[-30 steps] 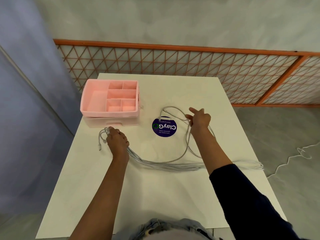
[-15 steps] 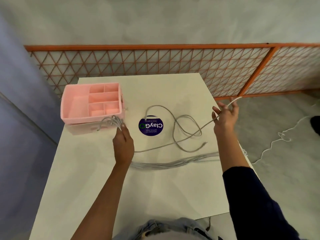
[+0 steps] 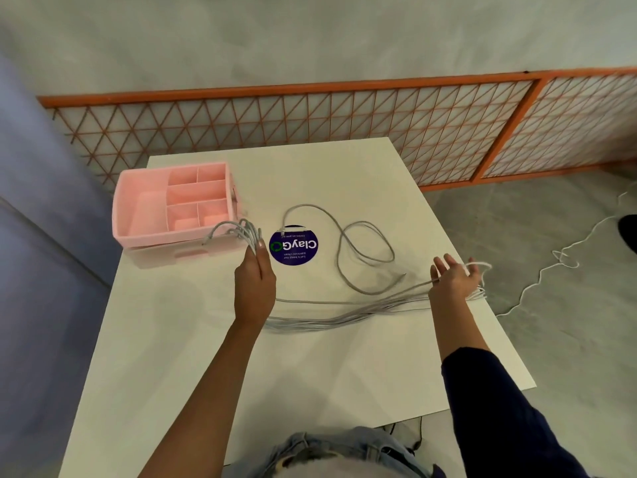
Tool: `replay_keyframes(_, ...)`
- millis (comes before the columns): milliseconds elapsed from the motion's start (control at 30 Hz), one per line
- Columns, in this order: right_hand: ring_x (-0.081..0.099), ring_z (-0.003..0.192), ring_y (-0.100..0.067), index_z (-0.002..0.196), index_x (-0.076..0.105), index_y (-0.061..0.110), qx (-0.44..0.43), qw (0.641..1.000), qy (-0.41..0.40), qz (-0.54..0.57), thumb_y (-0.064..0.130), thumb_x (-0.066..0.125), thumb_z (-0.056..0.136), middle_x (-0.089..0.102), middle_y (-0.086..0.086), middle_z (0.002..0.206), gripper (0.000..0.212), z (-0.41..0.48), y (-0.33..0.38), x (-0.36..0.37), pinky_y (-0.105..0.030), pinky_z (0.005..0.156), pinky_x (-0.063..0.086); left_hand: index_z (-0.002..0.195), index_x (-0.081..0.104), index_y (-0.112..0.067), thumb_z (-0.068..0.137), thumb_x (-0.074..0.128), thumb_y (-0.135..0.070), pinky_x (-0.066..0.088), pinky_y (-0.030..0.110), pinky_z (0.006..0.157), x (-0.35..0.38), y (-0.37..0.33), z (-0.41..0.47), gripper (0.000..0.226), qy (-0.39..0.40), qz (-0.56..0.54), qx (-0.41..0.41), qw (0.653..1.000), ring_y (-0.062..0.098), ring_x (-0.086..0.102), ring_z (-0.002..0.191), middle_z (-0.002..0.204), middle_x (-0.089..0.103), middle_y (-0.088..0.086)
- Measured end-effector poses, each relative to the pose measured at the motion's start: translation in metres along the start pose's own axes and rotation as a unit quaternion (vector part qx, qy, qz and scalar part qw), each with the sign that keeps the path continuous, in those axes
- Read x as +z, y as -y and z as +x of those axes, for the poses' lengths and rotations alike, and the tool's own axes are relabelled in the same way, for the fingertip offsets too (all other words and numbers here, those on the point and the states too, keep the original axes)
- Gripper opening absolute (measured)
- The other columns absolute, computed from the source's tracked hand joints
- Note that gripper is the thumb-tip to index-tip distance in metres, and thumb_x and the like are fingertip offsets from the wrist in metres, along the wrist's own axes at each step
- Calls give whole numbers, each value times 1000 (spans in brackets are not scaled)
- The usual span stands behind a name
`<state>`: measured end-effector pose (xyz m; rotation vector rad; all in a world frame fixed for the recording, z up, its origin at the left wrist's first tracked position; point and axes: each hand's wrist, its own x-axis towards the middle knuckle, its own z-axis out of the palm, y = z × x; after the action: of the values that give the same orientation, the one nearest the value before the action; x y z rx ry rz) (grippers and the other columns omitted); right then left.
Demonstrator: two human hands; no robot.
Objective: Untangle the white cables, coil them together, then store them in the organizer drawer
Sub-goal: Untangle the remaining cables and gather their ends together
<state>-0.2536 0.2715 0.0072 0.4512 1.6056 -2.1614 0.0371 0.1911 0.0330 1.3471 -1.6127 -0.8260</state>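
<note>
White cables lie strung across the desk, ends bunched in the gripping left hand by the organizer; right hand, fingers spread and touching one strand, should draw it free slowly.

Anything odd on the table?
One white cable strays from the bundle stretched between left hand and right hand: it loops loosely across the table, its plug on the ClayGo sticker.

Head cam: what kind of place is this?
Likely a bare indoor work or recording area, maybe near an office pantry: plain white table with a ClayGo sticker reading "keep our pantries clean", grey concrete-looking floor, orange lattice barrier along a blank wall.
</note>
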Motion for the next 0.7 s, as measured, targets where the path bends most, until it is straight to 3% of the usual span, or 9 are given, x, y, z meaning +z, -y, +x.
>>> replay_keyframes(100,63,81,-20,141,35,16,48,998,-16,-31,7,31,99,61,-9,110,43,6,-11,-11,-24,60,45,84,44,-9,105,28,-26,27,28,46,1,-3,-3,31,12,1,-1,1000,14,31,44,52,36,0)
replay_keyframes(167,59,91,-23,140,40,14,47,993,-54,-96,8,44,95,60,-12,119,46,7,-15,-15,-31,73,49,81,41,-11,105,28,-26,26,25,46,0,-5,-4,31,14,-1,-2,1000,13,30,44,52,35,0)
replay_keyframes(267,46,119,-32,138,36,5,-23,939,-145,-312,10,56,88,41,-17,136,54,1,-13,-13,-39,95,43,87,43,-16,105,27,-26,25,21,45,-3,-8,-3,26,6,-14,1,1000,13,29,46,54,34,0)
replay_keyframes(333,42,122,-33,133,38,3,-90,909,-154,-377,7,58,86,39,-17,135,51,-12,-13,-6,-39,95,40,86,43,-16,105,28,-24,26,21,46,-6,-9,-2,25,-2,-28,-12,1000,12,29,48,56,34,0)
replay_keyframes(400,53,109,-31,122,50,1,-196,902,-38,-383,4,58,85,53,-18,121,38,-26,-25,2,-29,84,43,77,39,-16,105,28,-24,25,21,47,-8,-12,0,31,-10,-36,-25,999,8,28,47,56,33,-2)
replay_keyframes(467,60,84,-20,110,59,1,-254,868,143,-402,0,54,86,63,-13,98,25,-46,-43,10,-14,69,40,68,33,-22,105,28,-23,23,19,45,-10,-15,1,37,-15,-37,-29,999,8,27,43,55,30,-4)
replay_keyframes(533,59,69,-2,105,63,4,-247,801,324,-439,-4,54,85,65,-6,87,24,-69,-60,20,-14,67,41,67,30,-21,105,28,-24,24,22,46,-10,-17,3,38,-16,-47,-43,998,7,25,44,54,29,-3)
replay_keyframes(600,59,72,8,107,63,2,-193,717,484,-462,-13,50,80,67,-9,92,34,-95,-75,29,-15,74,44,67,31,-19,105,29,-24,26,26,49,-11,-20,4,38,-14,-56,-57,997,11,26,48,55,31,-2)
replay_keyframes(700,61,93,-6,118,60,1,-151,607,598,-501,-15,47,78,67,-15,110,45,-128,-87,36,-12,81,44,67,32,-19,104,30,-25,26,28,50,-13,-24,3,38,-11,-60,-56,997,14,29,50,54,32,-3)
